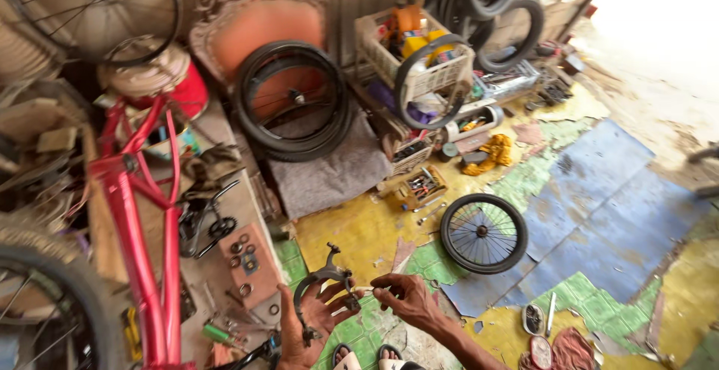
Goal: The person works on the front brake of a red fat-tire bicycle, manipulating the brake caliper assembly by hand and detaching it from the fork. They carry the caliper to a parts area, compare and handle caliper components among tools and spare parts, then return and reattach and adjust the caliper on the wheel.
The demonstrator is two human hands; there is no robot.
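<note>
My left hand point(308, 325) holds a black curved bicycle brake caliper point(322, 287) low in the head view. My right hand point(404, 299) reaches in from the right and pinches a small thin part at the caliper's right side; the part is too small to identify. Both hands hover above my sandalled feet point(367, 356). A red bicycle frame point(138, 220) stands just left of my left hand.
A small spoked wheel point(484, 233) lies on the patchy floor ahead. Stacked tyres point(293, 100) lean on an ornate chair. A white basket point(416, 59) of parts, a tool tray point(419, 186), a yellow rag point(490, 153) and loose washers point(243, 261) lie around.
</note>
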